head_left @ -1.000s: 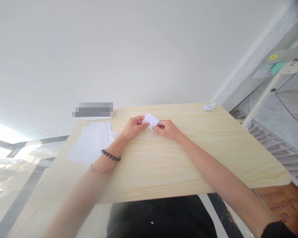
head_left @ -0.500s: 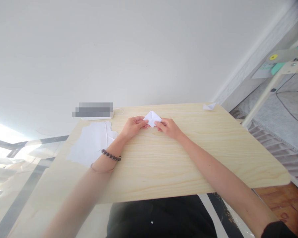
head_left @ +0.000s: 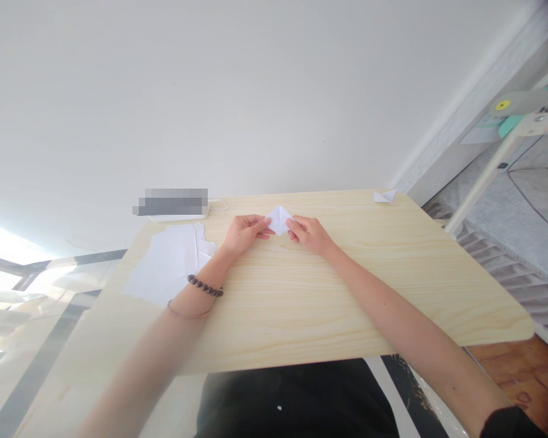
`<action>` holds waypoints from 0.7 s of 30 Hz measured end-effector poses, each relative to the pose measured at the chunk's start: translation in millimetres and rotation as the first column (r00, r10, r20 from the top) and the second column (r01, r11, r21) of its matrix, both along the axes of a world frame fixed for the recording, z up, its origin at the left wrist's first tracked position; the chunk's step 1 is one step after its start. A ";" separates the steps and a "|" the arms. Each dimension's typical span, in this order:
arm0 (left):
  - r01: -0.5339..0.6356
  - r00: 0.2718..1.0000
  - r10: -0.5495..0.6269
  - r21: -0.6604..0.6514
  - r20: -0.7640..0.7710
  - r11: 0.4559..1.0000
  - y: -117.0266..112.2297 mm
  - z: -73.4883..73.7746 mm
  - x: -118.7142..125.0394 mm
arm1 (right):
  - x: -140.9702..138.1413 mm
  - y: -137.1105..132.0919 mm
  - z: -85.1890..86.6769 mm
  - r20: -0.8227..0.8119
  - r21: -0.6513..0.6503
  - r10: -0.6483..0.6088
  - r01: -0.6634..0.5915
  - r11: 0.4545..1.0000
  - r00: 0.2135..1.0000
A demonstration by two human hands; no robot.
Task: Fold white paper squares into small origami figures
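Note:
A small white folded paper [head_left: 280, 219] is held between both hands over the far middle of the table. It shows a diamond outline with a crease down its centre. My left hand [head_left: 248, 232] pinches the left corner, thumb on top and fingers beneath. At the right corner, my right hand [head_left: 309, 233] grips the paper between thumb and curled fingers. Its underside is hidden.
White paper sheets [head_left: 168, 261] lie at the left of the wooden table [head_left: 301, 322], partly under my left forearm. A white device with a blurred-out top [head_left: 178, 216] stands behind them. Another folded paper [head_left: 384, 196] sits at the far right corner, near the wall [head_left: 274, 109].
My right thumb has shifted slightly outward to the paper's right corner. The paper's outline looks a little narrower, and my left hand stays almost in place.

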State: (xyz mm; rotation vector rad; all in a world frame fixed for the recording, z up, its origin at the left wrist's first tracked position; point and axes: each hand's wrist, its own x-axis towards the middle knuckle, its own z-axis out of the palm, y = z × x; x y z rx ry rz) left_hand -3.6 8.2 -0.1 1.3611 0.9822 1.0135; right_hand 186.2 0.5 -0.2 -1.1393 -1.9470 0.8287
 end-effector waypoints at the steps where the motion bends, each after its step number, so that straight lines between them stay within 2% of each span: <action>1: 0.000 1.000 0.000 0.005 0.000 1.000 0.0 0.2 -0.2 | 0.0 0.5 -0.6 0.005 0.001 0.000 0.000 1.000 1.000; 5: 0.020 1.000 -0.019 0.023 -0.015 1.000 -2.1 2.3 0.5 | 0.2 1.9 -2.4 0.014 -0.001 0.008 -0.008 1.000 1.000; 12: 0.083 0.985 -0.071 0.069 -0.159 0.994 -2.9 2.1 1.8 | -0.6 0.5 -1.5 0.021 -0.001 0.053 -0.053 0.999 0.998; 21: 0.135 0.985 -0.129 0.050 -0.114 0.990 -2.0 1.7 -0.6 | -0.5 0.9 -3.0 0.041 -0.039 0.066 -0.065 0.997 0.997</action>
